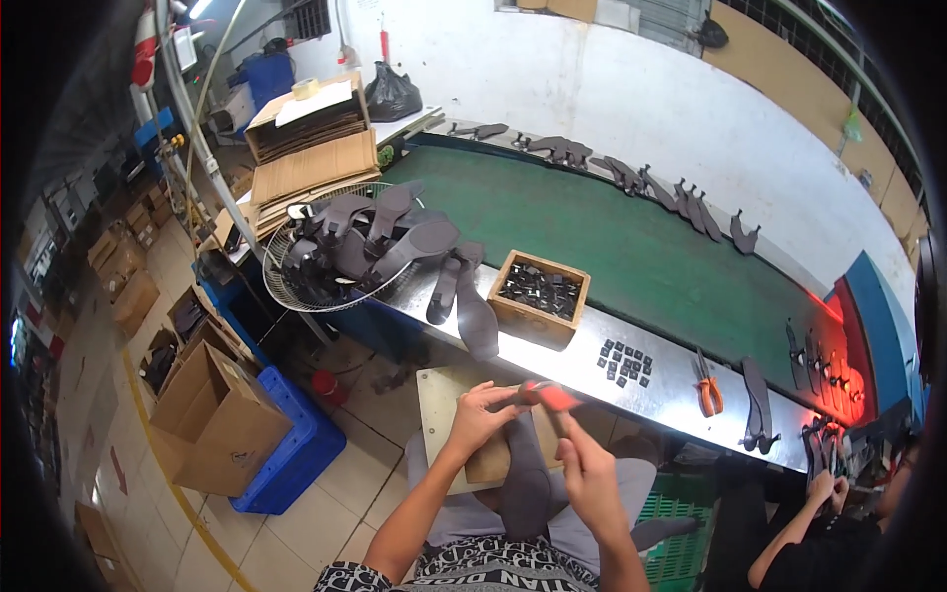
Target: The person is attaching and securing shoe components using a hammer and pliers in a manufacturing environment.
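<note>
Your left hand point(475, 420) appears to grip the far end of the grey sole point(527, 483); your right hand point(590, 474) is wrapped around the hammer point(556, 397). The sole lies between both hands, long axis pointing away from you.

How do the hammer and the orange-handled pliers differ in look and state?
The hammer is in the right hand, while the pliers lie on the metal ledge. The hammer has red on its head; the pliers have orange handles. The hammer looks blurred, the pliers clearer. Both are hand tools.
</note>
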Action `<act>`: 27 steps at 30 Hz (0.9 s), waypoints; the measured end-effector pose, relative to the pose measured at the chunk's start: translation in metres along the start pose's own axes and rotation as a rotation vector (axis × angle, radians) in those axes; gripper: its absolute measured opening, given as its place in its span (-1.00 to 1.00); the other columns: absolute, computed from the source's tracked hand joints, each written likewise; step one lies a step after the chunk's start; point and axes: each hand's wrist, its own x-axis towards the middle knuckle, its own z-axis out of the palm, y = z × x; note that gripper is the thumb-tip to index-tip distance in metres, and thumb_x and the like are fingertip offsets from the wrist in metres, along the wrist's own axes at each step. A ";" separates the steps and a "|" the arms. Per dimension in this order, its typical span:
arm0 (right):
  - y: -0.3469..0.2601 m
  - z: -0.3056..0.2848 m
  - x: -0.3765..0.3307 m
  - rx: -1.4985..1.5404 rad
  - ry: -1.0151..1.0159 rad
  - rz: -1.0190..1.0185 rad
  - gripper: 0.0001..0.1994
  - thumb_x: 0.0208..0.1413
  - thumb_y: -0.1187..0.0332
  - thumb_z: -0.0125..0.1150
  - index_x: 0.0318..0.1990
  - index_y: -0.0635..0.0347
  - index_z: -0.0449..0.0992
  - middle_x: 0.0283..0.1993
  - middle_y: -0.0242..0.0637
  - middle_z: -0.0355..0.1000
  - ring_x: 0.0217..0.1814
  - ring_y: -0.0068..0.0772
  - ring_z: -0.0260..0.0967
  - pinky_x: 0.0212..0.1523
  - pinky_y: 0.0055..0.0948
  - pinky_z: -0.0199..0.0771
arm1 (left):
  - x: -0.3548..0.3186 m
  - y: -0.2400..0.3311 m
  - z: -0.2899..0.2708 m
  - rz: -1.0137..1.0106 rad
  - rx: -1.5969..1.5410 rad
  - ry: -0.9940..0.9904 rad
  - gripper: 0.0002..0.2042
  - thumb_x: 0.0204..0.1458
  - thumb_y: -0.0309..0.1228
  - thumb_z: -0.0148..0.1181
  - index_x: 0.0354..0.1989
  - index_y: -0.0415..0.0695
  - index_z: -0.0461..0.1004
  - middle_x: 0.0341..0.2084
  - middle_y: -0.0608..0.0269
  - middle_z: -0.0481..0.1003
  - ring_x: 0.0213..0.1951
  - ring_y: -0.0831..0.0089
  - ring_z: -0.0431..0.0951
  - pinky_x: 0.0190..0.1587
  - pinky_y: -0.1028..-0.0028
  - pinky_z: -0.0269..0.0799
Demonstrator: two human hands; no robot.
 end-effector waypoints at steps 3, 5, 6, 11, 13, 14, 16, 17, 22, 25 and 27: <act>0.003 -0.002 0.004 0.022 -0.068 0.005 -0.65 0.28 0.45 0.02 0.19 0.35 0.34 -0.30 -0.03 0.45 -0.41 -0.30 0.39 -0.33 -0.41 0.42 | -0.003 -0.005 -0.001 0.004 -0.004 0.013 -0.73 -0.07 -0.31 0.35 -0.19 -0.13 0.64 -0.23 0.18 0.64 -0.18 0.37 0.62 0.27 0.16 0.19; -0.010 -0.009 0.000 0.019 -0.030 -0.003 -0.66 0.29 0.45 0.01 0.17 0.38 0.34 -0.26 0.02 0.46 -0.38 -0.22 0.42 -0.29 -0.38 0.43 | -0.003 -0.003 0.000 -0.014 -0.009 -0.003 -0.73 -0.05 -0.30 0.35 -0.16 -0.10 0.64 -0.23 0.21 0.64 -0.15 0.39 0.61 0.28 0.17 0.18; -0.007 -0.006 0.000 0.022 -0.024 -0.002 -0.66 0.29 0.45 0.01 0.17 0.38 0.34 -0.26 0.02 0.46 -0.38 -0.22 0.42 -0.29 -0.38 0.43 | -0.003 -0.002 0.001 -0.012 -0.005 -0.008 -0.73 -0.05 -0.30 0.35 -0.16 -0.10 0.64 -0.23 0.21 0.64 -0.15 0.39 0.61 0.28 0.17 0.18; 0.015 0.003 0.002 -0.015 -0.008 -0.037 -0.69 0.29 0.46 0.01 0.12 0.42 0.36 -0.23 0.06 0.47 -0.32 -0.08 0.46 -0.25 -0.31 0.45 | -0.004 -0.005 0.002 0.009 -0.003 -0.007 -0.71 -0.04 -0.28 0.35 -0.15 -0.11 0.64 -0.23 0.21 0.64 -0.15 0.38 0.62 0.28 0.17 0.19; 0.000 -0.008 0.001 0.003 -0.013 -0.025 -0.70 0.28 0.46 0.01 0.11 0.42 0.36 -0.25 0.05 0.47 -0.34 -0.10 0.46 -0.28 -0.32 0.45 | -0.006 0.001 -0.001 -0.015 0.019 -0.036 -0.61 -0.05 -0.25 0.36 -0.03 -0.10 0.56 -0.18 0.23 0.63 -0.08 0.38 0.59 0.30 0.15 0.13; -0.014 -0.016 0.001 -0.005 0.055 -0.085 -0.72 0.31 0.40 -0.01 0.06 0.41 0.40 -0.36 -0.06 0.43 -0.42 -0.28 0.39 -0.38 -0.39 0.39 | -0.007 0.002 -0.002 -0.036 0.038 -0.060 -0.50 -0.06 -0.22 0.37 0.09 -0.10 0.49 -0.13 0.26 0.61 -0.02 0.37 0.57 0.33 0.14 0.08; -0.027 -0.034 -0.008 -0.004 0.097 -0.138 -0.63 0.36 0.22 -0.09 -0.04 0.44 0.43 -0.53 -0.28 0.31 -0.61 -0.60 0.21 -0.59 -0.56 0.19 | -0.015 -0.003 -0.003 0.015 0.174 -0.072 -0.34 -0.07 -0.16 0.37 0.23 -0.10 0.30 -0.05 0.31 0.57 0.08 0.37 0.49 0.36 0.09 -0.05; -0.042 -0.041 -0.017 0.101 0.122 -0.119 -0.73 0.29 0.38 -0.02 -0.02 0.43 0.42 -0.44 -0.21 0.38 -0.53 -0.42 0.31 -0.51 -0.49 0.31 | -0.020 -0.005 -0.004 0.070 0.313 -0.085 -0.17 -0.08 -0.11 0.37 0.36 -0.11 0.11 0.04 0.35 0.53 0.18 0.37 0.41 0.39 0.05 -0.17; 0.002 0.003 -0.011 -0.210 0.029 -0.175 -0.57 0.16 0.56 0.09 0.21 0.40 0.27 -0.11 0.10 0.47 -0.16 0.03 0.51 -0.23 -0.26 0.52 | -0.020 0.004 0.000 0.002 0.480 -0.157 0.12 -0.09 -0.01 0.36 0.44 -0.19 -0.36 0.18 0.51 0.40 0.34 0.36 0.17 0.38 -0.07 -0.47; 0.025 0.009 -0.004 -0.129 0.025 -0.119 -0.60 0.19 0.54 0.09 0.19 0.39 0.31 -0.07 0.17 0.45 -0.13 0.07 0.51 -0.24 -0.23 0.51 | -0.007 -0.001 -0.001 -0.032 0.481 -0.160 0.15 -0.11 0.00 0.36 0.44 -0.18 -0.41 0.17 0.52 0.41 0.36 0.35 0.14 0.36 -0.12 -0.52; -0.007 -0.011 -0.010 -0.093 0.027 -0.075 -0.65 0.21 0.52 0.08 0.14 0.42 0.34 -0.04 0.18 0.46 -0.13 0.06 0.52 -0.22 -0.21 0.52 | -0.018 -0.002 -0.005 -0.081 0.462 -0.185 0.16 -0.12 -0.02 0.37 0.44 -0.17 -0.43 0.18 0.52 0.41 0.37 0.35 0.13 0.34 -0.17 -0.55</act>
